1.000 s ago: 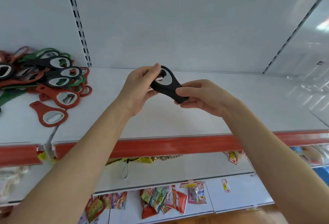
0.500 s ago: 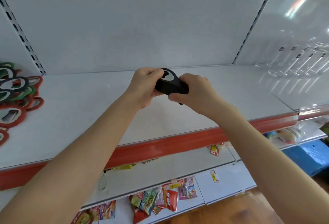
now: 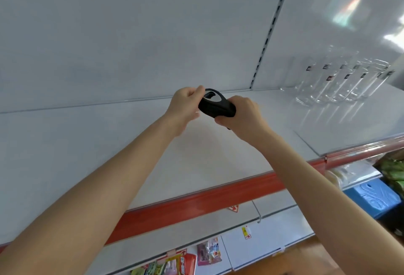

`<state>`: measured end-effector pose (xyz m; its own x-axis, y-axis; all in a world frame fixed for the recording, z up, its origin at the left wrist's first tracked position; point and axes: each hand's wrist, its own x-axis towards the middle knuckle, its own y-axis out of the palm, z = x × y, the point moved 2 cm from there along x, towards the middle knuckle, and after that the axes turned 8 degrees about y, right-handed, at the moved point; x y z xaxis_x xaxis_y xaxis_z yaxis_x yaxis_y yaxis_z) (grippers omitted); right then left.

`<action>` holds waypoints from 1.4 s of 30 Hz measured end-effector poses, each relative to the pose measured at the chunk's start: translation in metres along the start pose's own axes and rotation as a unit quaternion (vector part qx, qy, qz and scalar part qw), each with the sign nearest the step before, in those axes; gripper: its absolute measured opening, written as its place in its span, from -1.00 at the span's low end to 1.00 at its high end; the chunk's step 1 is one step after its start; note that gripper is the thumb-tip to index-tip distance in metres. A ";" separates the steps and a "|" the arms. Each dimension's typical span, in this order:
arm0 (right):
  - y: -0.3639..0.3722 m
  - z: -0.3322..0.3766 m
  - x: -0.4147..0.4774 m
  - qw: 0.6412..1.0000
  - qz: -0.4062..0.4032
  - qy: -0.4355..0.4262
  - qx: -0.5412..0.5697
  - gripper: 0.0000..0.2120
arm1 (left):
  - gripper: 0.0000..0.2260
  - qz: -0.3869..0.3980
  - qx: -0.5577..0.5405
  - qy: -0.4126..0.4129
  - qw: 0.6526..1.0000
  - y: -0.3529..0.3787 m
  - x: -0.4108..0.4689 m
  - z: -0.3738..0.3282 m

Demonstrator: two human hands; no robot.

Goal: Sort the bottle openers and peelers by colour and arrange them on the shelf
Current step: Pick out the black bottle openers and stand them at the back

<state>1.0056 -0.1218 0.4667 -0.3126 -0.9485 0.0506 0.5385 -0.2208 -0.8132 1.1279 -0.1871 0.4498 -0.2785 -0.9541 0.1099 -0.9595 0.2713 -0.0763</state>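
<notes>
A black bottle opener (image 3: pixel 215 105) with a silver metal insert is held between both hands above the white shelf (image 3: pixel 109 139). My left hand (image 3: pixel 185 106) grips its rounded head end, thumb on top near the metal opening. My right hand (image 3: pixel 240 115) is curled round the handle end, hiding most of it. The opener hangs a little above the shelf surface, near the middle of the shelf's depth. The pile of other openers is out of view.
Clear glass jars (image 3: pixel 341 82) stand in rows at the back right of the shelf. A red price rail (image 3: pixel 196 204) runs along the shelf's front edge. Snack packets (image 3: pixel 207 255) hang on a lower shelf, and a blue crate (image 3: pixel 373 198) sits low right.
The view has swung right: the pile of red, green and black openers has left the frame and the glass jars have come in. Both hands still hold the black opener.
</notes>
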 end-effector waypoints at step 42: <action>-0.017 -0.082 0.122 0.989 -0.122 0.066 -0.056 -0.80 | -0.51 0.049 0.475 0.145 0.867 0.016 0.003 0.044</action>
<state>0.8939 -0.2154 0.4390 -0.5255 -0.8306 0.1840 0.3466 -0.4065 -0.8454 1.1135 -0.1917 0.4052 -0.4880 -0.8230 0.2908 -0.5014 -0.0084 -0.8652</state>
